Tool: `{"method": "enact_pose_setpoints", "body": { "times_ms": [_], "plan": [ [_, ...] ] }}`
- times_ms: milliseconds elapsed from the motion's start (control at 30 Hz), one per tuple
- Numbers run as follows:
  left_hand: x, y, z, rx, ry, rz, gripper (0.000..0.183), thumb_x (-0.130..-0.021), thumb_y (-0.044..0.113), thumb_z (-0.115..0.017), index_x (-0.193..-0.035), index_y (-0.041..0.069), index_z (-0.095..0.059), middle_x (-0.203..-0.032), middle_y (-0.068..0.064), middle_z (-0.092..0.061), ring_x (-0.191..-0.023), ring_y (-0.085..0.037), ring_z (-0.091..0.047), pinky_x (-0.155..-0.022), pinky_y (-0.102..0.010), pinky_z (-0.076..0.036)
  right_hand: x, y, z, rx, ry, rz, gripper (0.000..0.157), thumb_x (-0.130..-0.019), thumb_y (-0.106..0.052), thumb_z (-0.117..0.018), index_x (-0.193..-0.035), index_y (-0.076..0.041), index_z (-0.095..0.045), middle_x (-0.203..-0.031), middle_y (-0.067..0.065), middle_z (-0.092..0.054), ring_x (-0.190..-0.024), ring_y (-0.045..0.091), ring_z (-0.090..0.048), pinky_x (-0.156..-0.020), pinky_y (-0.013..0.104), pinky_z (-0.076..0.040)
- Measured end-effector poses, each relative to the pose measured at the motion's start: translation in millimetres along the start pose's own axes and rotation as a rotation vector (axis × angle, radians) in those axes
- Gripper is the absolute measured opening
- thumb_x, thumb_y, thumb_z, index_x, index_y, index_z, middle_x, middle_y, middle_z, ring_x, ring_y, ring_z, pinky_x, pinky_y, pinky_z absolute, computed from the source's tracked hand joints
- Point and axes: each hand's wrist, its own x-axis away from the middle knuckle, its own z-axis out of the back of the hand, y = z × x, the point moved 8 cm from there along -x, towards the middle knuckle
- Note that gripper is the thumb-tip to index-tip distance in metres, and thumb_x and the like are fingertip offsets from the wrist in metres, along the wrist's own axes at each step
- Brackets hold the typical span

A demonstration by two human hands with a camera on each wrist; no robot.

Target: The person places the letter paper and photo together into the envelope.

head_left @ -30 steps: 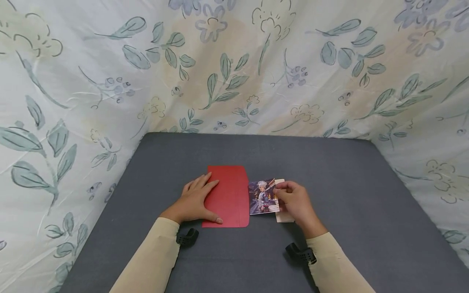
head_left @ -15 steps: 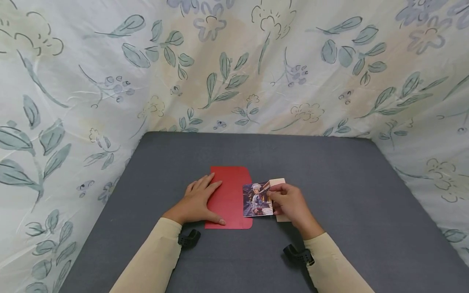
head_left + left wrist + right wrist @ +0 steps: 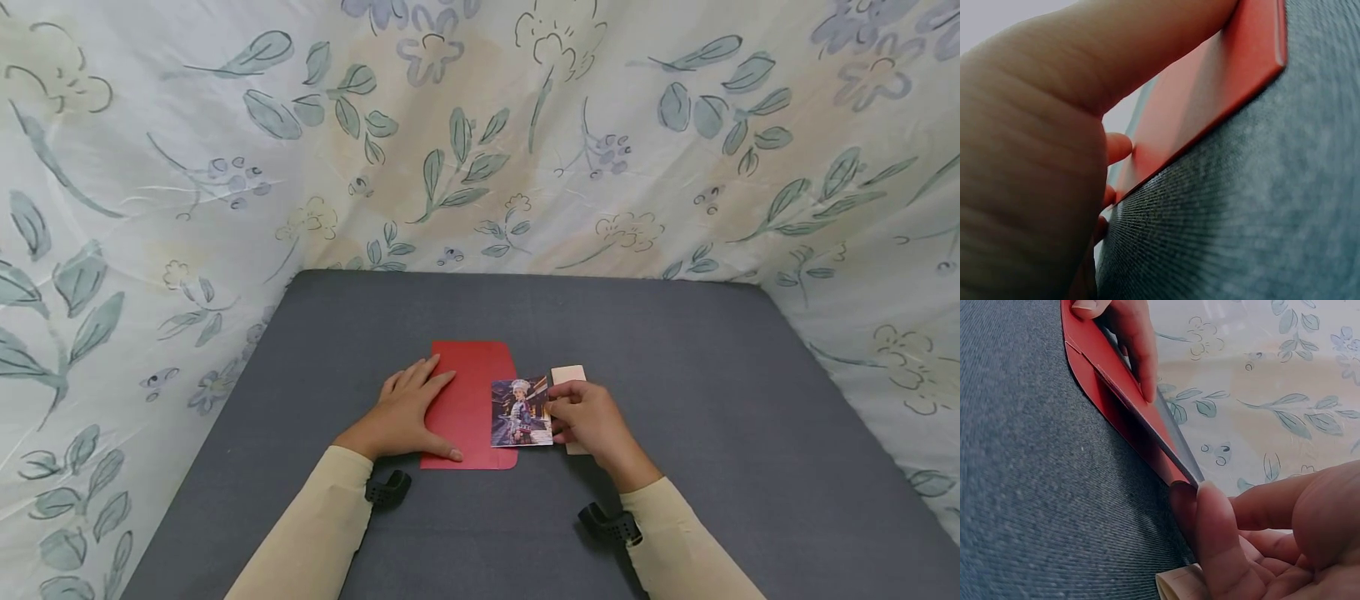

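Observation:
A red envelope (image 3: 472,367) lies on the table, its flap side toward the right. My left hand (image 3: 405,412) rests with spread fingers on its left part; the thumb (image 3: 1166,31) presses near the lower edge in the left wrist view. Between right thumb and fingers, my right hand (image 3: 600,421) pinches the right edge of a glossy photo card (image 3: 519,417) showing a figure in a white hat. The card overlaps the envelope's right end in the head view. From the right wrist it appears nearly edge-on, a thin strip (image 3: 1180,453) tilted above the open flap.
A beige folded paper piece (image 3: 567,374) lies under the right hand, partly hidden by it. Dark grey cloth covers the table (image 3: 675,350). Floral fabric (image 3: 480,150) hangs behind and at both sides. Each wrist wears a black strap mount (image 3: 611,525).
My right hand has moved left with the photo card, from beside the envelope to over its right end. The envelope and left hand have shifted slightly right; more of the beige piece's top shows.

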Motion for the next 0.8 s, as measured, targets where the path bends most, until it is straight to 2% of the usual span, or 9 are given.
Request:
{"method": "enact_pose_setpoints", "body": {
  "times_ms": [300, 600, 800],
  "plan": [
    [3.8, 4.1, -2.5, -0.006, 0.008, 0.012, 0.125, -0.048, 0.086, -0.066, -0.151, 0.026, -0.030, -0.159, -0.002, -0.010, -0.141, -0.023, -0.007, -0.107, -0.054, -0.010, -0.2, 6.6, 0.9, 0.000, -0.028, 0.013, 0.020, -0.090, -0.003, -0.064, -0.109, 0.003, -0.062, -0.083, 0.017, -0.062, -0.062, 0.026, -0.061, -0.051, 0.037, -0.054],
    [4.0, 3.6, -5.6, -0.018, 0.014, 0.009, 0.125, -0.048, 0.087, -0.064, -0.151, 0.026, -0.030, -0.158, -0.003, -0.012, -0.141, -0.022, -0.007, -0.107, -0.052, -0.011, -1.5, 10.8, 4.4, 0.011, 0.008, 0.030, 0.022, -0.090, -0.005, -0.065, -0.111, 0.002, -0.062, -0.087, 0.017, -0.061, -0.064, 0.025, -0.062, -0.054, 0.038, -0.055],
    [5.0, 3.2, -6.4, -0.018, 0.016, 0.007, 0.125, -0.048, 0.087, -0.064, -0.152, 0.026, -0.030, -0.159, -0.003, -0.011, -0.141, -0.023, -0.007, -0.108, -0.053, -0.010, -1.0, 10.7, 1.6, -0.007, -0.007, 0.048, 0.023, -0.089, -0.003, -0.066, -0.110, 0.004, -0.060, -0.085, 0.019, -0.060, -0.063, 0.027, -0.064, -0.056, 0.040, -0.056]
  ]
}}
